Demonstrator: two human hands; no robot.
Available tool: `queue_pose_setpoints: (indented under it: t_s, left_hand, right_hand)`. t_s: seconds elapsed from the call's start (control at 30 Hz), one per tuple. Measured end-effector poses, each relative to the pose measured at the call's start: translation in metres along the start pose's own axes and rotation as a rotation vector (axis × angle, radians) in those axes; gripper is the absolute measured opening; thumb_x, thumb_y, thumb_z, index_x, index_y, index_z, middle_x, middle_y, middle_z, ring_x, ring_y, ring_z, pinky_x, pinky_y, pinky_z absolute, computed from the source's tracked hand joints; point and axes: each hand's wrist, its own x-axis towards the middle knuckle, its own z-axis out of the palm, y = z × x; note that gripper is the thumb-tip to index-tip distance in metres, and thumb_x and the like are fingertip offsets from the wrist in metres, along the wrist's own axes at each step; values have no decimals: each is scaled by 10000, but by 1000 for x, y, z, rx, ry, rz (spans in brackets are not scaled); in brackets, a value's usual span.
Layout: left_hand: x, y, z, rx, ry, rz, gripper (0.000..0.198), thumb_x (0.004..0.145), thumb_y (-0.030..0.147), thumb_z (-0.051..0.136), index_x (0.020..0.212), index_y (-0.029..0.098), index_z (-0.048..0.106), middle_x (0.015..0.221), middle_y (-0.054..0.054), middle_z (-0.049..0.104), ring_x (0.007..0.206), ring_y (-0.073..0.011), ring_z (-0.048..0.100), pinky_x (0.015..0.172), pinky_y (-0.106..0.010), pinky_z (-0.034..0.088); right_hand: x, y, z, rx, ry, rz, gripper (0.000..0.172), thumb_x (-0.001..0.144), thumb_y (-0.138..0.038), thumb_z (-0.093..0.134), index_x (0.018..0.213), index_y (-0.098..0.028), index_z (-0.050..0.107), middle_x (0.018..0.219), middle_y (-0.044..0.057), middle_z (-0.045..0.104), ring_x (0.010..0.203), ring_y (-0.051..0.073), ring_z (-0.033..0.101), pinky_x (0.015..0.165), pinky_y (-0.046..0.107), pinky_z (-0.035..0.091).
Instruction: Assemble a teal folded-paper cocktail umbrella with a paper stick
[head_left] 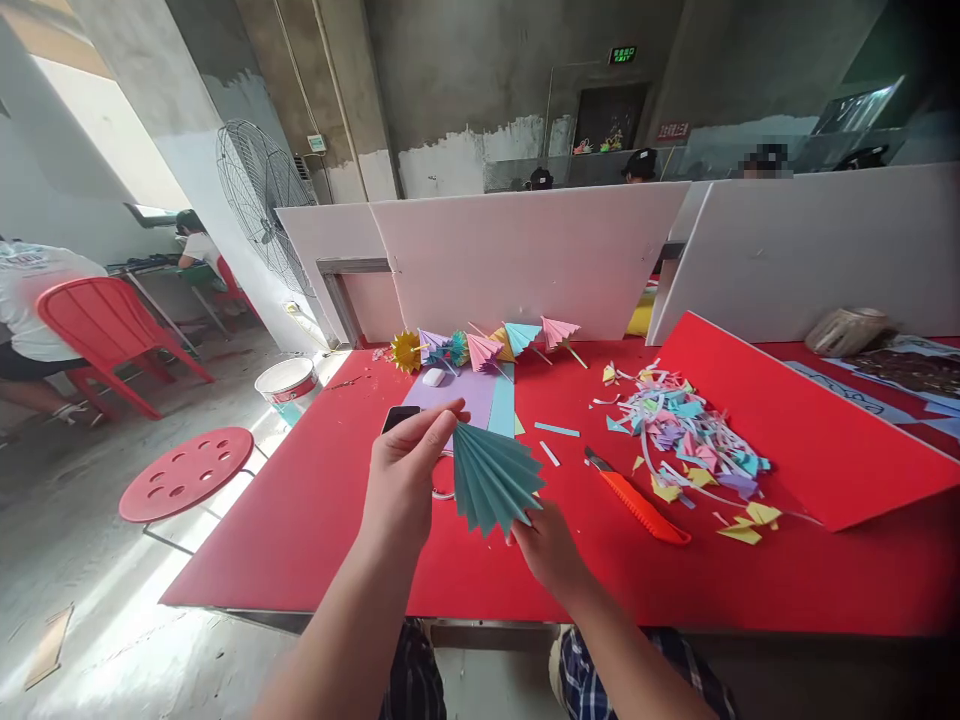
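In the head view, the one view here, a piece of pleated teal paper [491,478] is held up above the red tabletop [315,490], between the two hands. The left hand [401,470] pinches its narrow gathered end between thumb and fingers, that grip standing higher and a little farther from the body. The right hand [551,550] is narrowed on the lower corner of the wide, zigzag edge; how far its fingers reach behind the folds cannot be told. The fan's long axis slants from the left fingertips down toward the right hand, the pleats spreading as they go, so neither hand is apart from it: the left has the point, the right the flared edge.

Just right of the right hand, and a bit beyond it, lies an orange cutter [645,505], its blade end pointing away and to the left. Farther out on that side is a heap of coloured paper scraps [686,425], with a tilted red board [810,420] past it. Beyond the left hand's fingertips lie a purple sheet [474,395] and a light-blue strip [556,429], the strip more to the right. A row of small paper umbrellas [523,337] sits farther ahead of both hands, near the white partition [525,260]. Part of a dark flat object [400,416] shows just past the left hand's knuckles.
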Motion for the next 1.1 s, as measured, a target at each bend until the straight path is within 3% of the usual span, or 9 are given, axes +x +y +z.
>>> queue_pose_setpoints:
  t_s: [0.17,0.27,0.4,0.6,0.8,0.97,1.1]
  left_hand:
    - [11,-9,-3,-39,31,-25,202,649,381,727,755,209,735,826,-33,697,869,-188,598,735,-285,458]
    - [18,-15,-8,-72,-58,-21,274,671,450,695,830,230,736,884,-42,700,909,-195,596,800,-312,450]
    - [29,-24,-17,-161,-206,-64,299,647,471,710,851,253,736,866,-33,695,939,-192,587,841,-315,449]
    - [36,-33,-23,-219,-227,-94,171,619,395,751,682,239,722,755,-7,666,832,-167,600,865,-353,461]
    - [36,-35,-20,-199,-88,-67,181,596,369,767,648,208,704,723,-2,651,820,-159,605,792,-290,469]
    - [35,-37,-16,-302,-152,-132,393,655,495,692,927,211,706,850,-47,698,843,-190,634,791,-327,485]
    - [34,-36,-16,-272,-134,-150,303,647,438,718,806,180,709,822,-64,709,919,-227,635,823,-337,480]
  right_hand:
    - [8,-3,-7,41,-73,93,258,745,-217,374,495,-210,313,456,-46,342,412,80,305,427,222,221]
    - [10,-2,-13,74,-148,124,269,750,-230,398,491,-202,329,467,-49,339,437,77,306,448,228,222]
    - [9,6,-21,241,-341,182,259,753,-293,457,523,-186,407,481,-46,400,477,75,355,490,230,262]
    - [7,9,-21,448,-532,261,292,745,-415,544,589,-189,444,457,-67,393,466,72,328,493,240,240]
    - [11,12,-14,492,-523,261,383,749,-511,567,594,-175,468,453,-66,394,450,65,309,477,244,225]
    - [11,16,-7,634,-531,261,394,739,-549,582,729,-158,541,438,-78,387,424,59,299,450,232,199]
    - [10,19,-3,672,-547,277,355,752,-499,598,748,-146,562,482,-64,436,423,47,322,455,232,198]
